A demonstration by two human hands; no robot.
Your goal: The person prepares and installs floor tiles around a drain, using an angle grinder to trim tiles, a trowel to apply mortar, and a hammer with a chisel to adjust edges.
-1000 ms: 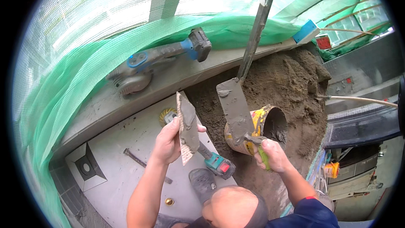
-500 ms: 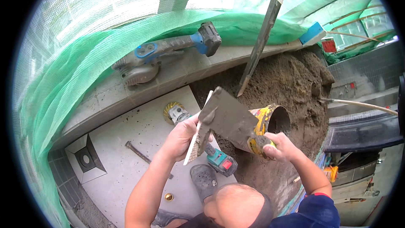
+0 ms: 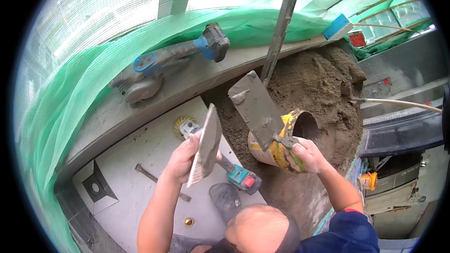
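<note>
My left hand (image 3: 182,160) grips a small pale tile (image 3: 199,166) on edge, with grey mortar spread over the face turned to the right. In my right hand (image 3: 309,155) is a flat rectangular trowel (image 3: 255,107) with a green handle; its blade is coated in wet mortar and points up and to the left. A gap separates the blade from the tile. Below the trowel, a mortar-smeared yellow bucket (image 3: 266,153) lies tipped, its mouth toward the right.
A teal-and-grey angle grinder (image 3: 243,178) and a metal bar (image 3: 157,180) lie on the large pale slab (image 3: 140,150), near a square drain (image 3: 96,187) and a brass round piece (image 3: 188,222). A blue-and-grey cordless tool (image 3: 173,54) rests on the ledge. Sandy mortar (image 3: 328,79) is heaped beyond the bucket; a metal straightedge (image 3: 281,28) leans there.
The trowel has come away from the tile toward the upper right, its blade now more upright. The tile has moved slightly left and turned, showing its mortar-covered face.
</note>
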